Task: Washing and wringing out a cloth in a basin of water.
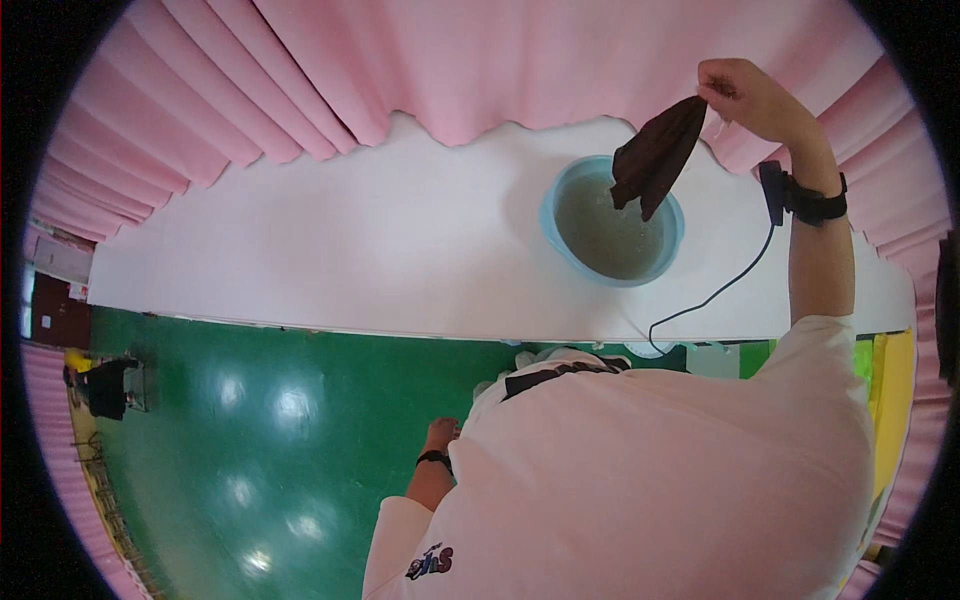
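Observation:
High over the right side of the white table, my right hand (738, 97) is closed, pinching the top end of a dark brown cloth (662, 150). The cloth hangs in folds, slanting down to the left, and its ragged lower tips are over a light blue basin (549, 222). Murky greyish water (600, 235) with some bubbles fills part of the basin; whether the tips touch it I cannot tell. My left hand (441, 433) hangs low beside my body, away from the table, its fingers too small and partly hidden to read.
Pink curtains (470, 70) drape along the far edge of the white table (330, 250). From a black wrist strap (818, 203) on my right arm, a thin cable (722, 292) runs down across the tabletop. Behind me lies a green floor (330, 430); a dark cart-like object (106, 388) stands far left.

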`<control>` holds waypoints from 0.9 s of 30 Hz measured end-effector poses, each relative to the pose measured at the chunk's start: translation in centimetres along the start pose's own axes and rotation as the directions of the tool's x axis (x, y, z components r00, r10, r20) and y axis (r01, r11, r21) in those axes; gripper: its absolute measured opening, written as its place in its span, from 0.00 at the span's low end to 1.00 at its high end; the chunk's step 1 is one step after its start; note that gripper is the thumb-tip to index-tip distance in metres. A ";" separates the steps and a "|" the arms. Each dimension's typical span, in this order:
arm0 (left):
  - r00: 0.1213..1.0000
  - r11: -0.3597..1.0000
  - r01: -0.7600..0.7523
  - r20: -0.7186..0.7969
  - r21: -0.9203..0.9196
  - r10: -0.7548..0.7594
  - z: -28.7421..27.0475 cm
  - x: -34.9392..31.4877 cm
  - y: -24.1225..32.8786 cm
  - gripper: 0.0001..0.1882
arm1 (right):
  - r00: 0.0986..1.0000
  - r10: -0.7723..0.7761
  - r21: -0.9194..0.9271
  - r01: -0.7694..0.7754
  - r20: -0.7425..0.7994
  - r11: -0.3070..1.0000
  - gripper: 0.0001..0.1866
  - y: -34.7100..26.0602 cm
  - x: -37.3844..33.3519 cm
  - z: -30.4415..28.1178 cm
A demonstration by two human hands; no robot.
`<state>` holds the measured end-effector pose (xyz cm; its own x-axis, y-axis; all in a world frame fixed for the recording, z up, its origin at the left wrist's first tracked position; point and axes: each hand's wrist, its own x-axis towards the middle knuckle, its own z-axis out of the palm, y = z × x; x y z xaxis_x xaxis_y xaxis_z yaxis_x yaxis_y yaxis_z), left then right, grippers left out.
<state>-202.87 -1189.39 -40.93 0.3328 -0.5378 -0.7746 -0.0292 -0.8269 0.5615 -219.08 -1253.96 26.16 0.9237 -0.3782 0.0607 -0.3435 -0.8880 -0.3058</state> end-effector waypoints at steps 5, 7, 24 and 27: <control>0.984 0.706 -0.117 -0.012 0.698 0.176 0.7 -0.5 -0.9 0.20 | 1.000 0.016 -0.018 -0.016 -0.003 1.000 0.13 1.2 0.9 1.7; 0.993 0.837 -0.065 -0.049 0.544 0.109 1.2 -1.2 0.1 0.21 | 0.999 0.031 -0.032 -0.030 0.035 0.999 0.12 2.6 0.4 1.9; 0.973 0.645 -0.162 0.010 0.746 0.232 1.3 -0.8 -1.0 0.23 | 0.992 0.130 0.195 -0.128 0.005 0.973 0.10 3.9 -0.3 5.2; 0.960 0.703 -0.254 0.083 0.664 0.269 0.9 1.3 -1.6 0.21 | 0.999 -0.046 -0.045 0.044 -0.028 0.998 0.10 4.5 0.2 4.8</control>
<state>-203.30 -1188.88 -43.08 0.2329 -0.7519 -0.6167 -0.7314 -0.5534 0.3985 -219.64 -1256.76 20.20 0.9334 -0.3445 0.1008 -0.3096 -0.9147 -0.2596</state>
